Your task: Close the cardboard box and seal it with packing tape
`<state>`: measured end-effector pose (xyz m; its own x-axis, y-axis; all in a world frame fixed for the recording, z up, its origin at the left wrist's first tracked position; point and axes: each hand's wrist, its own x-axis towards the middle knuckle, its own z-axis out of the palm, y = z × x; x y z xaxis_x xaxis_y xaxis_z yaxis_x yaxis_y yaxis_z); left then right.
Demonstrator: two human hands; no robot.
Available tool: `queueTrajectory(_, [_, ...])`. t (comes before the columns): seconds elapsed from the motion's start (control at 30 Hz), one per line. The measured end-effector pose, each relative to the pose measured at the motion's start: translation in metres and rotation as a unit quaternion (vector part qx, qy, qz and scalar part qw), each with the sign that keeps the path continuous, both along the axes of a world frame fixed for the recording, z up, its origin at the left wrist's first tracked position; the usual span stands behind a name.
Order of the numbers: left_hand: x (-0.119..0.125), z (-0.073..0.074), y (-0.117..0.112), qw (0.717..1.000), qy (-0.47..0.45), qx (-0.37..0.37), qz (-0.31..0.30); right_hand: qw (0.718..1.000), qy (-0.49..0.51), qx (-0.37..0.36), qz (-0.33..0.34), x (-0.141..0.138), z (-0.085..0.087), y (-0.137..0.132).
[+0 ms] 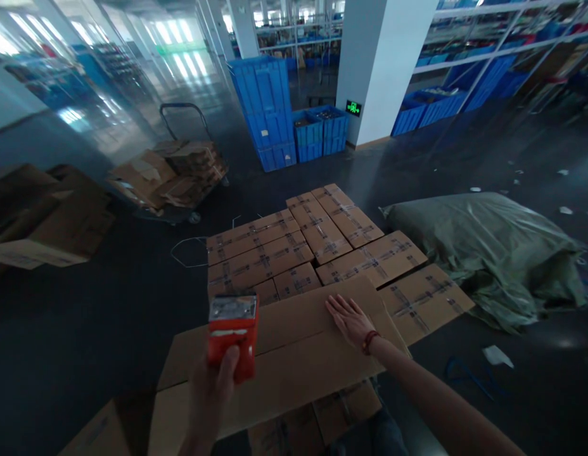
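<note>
My left hand (209, 391) grips an orange tape dispenser (232, 334), holding it upright over the near carton. That carton (294, 361) is a large brown cardboard box with its top flaps shut. My right hand (350, 320) lies flat, palm down and fingers spread, on the far flap of the box. A red band circles that wrist. Beyond the box lies a low stack of taped cartons (317, 244) covering the floor.
A green sack (484, 247) lies on the floor at right. A trolley (173, 174) loaded with flattened cardboard stands at left, near more open boxes (47, 215). Blue crates (275, 114) stack beside a white pillar (379, 63). Shelving runs along the back right.
</note>
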<state>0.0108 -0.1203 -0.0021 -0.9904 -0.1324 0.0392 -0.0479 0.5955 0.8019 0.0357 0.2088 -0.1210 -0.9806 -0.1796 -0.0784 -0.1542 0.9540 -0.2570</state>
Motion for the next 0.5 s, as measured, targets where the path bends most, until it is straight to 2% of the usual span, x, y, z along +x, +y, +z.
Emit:
queueTrajectory(0.07, [-0.009, -0.009, 0.008, 0.999, -0.024, 0.007, -0.02, 1.0, 0.001, -0.001, -0.01, -0.003, -0.004, -0.001])
queueTrajectory(0.13, [-0.018, -0.029, 0.021, 0.993, -0.06, 0.022, -0.101, 1.0, 0.004, -0.003, -0.017, -0.002, -0.007, -0.003])
queueTrajectory(0.23, [-0.025, -0.062, 0.036, 0.963, -0.122, 0.03, -0.239, 1.0, 0.007, -0.015, -0.025, 0.002, -0.007, -0.007])
queueTrajectory(0.3, [-0.027, -0.074, 0.038, 0.952, -0.133, 0.028, -0.275, 0.999, 0.006, -0.032, -0.03, 0.003, -0.006, -0.008])
queueTrajectory(0.4, [-0.031, -0.075, 0.037, 0.937, -0.126, 0.02, -0.326, 0.997, 0.003, -0.075, -0.036, 0.002, -0.004, -0.006])
queueTrajectory(0.5, [-0.035, -0.069, 0.041, 0.903, -0.119, -0.044, -0.41, 0.988, -0.007, -0.148, -0.045, 0.003, 0.0, -0.003])
